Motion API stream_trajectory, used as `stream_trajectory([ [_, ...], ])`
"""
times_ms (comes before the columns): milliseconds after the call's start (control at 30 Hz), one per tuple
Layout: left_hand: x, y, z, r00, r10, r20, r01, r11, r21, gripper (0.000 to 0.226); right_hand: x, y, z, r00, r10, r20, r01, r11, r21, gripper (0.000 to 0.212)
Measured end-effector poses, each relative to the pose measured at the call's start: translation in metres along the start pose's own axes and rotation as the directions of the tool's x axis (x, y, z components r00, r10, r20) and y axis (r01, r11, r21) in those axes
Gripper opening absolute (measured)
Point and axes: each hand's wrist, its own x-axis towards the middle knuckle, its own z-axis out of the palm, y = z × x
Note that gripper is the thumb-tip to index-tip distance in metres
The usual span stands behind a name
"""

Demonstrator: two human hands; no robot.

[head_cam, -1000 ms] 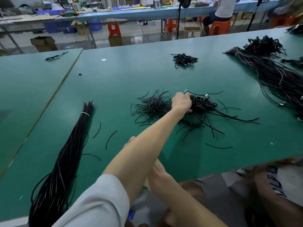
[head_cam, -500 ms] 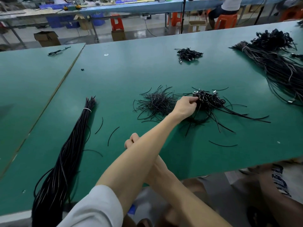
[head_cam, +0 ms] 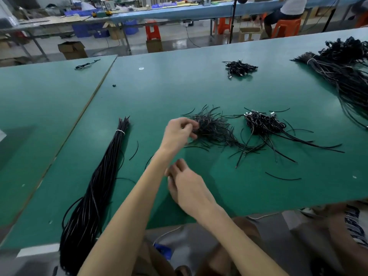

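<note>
A worker's left hand [head_cam: 179, 134] pinches the 9 o'clock edge of one pile of short black wires [head_cam: 215, 130] mid-bench. The right hand [head_cam: 187, 188], at the pile's 7 o'clock, is too blurred to tell its grip. One heap of connector cables [head_cam: 262, 124] lies at the pile's 3 o'clock and one banded cable bundle [head_cam: 95, 186] at 8 o'clock.

The green table mat [head_cam: 199, 86] looks matt and faintly grained, the long cable bundle [head_cam: 93, 192] wears glossy black plastic sheathing, and the short wires [head_cam: 213, 126] look duller black.

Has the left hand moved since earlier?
Yes: left hand shifted leftward, off the coiled cable pile to the left edge of the short-wire pile.
</note>
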Motion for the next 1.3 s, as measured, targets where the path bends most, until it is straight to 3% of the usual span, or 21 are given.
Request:
stream_trajectory([
  [133,-0.013,-0.049,-0.047,0.952,-0.041,-0.303,0.151,0.924,0.351,0.023,0.004,0.003,-0.002,0.99,0.125,-0.057,-0.11,0.97,0.216,0.011],
  [267,-0.03,-0.08,-0.079,0.883,0.151,-0.445,0.229,0.688,0.688,0.028,0.005,0.008,-0.009,0.979,0.197,-0.051,-0.166,0.916,0.365,0.013],
  [333,-0.035,-0.086,-0.091,0.86,0.148,-0.488,0.309,0.609,0.73,0.029,0.005,0.007,-0.009,0.976,0.213,-0.048,-0.177,0.901,0.396,0.014],
  [467,-0.037,-0.089,-0.102,0.835,0.005,-0.55,0.459,0.545,0.701,0.031,0.004,0.006,-0.01,0.978,0.206,-0.036,-0.178,0.909,0.376,0.013],
  [600,-0.037,-0.09,-0.108,0.797,0.002,-0.604,0.491,0.581,0.65,0.028,0.003,0.009,-0.009,0.976,0.211,-0.044,-0.179,0.908,0.379,0.013],
  [733,-0.039,-0.092,-0.121,0.82,-0.009,-0.573,0.476,0.567,0.672,0.033,0.003,0.01,-0.008,0.978,0.206,-0.041,-0.176,0.91,0.375,0.014],
  [900,-0.04,-0.088,-0.128,0.805,-0.057,-0.59,0.471,0.667,0.577,0.035,0.002,0.011,-0.008,0.978,0.208,-0.035,-0.18,0.911,0.371,0.015],
  [1300,-0.039,-0.094,-0.134,0.791,-0.148,-0.593,0.457,0.788,0.413,0.021,0.002,0.011,-0.008,0.978,0.205,-0.032,-0.18,0.914,0.364,0.015],
])
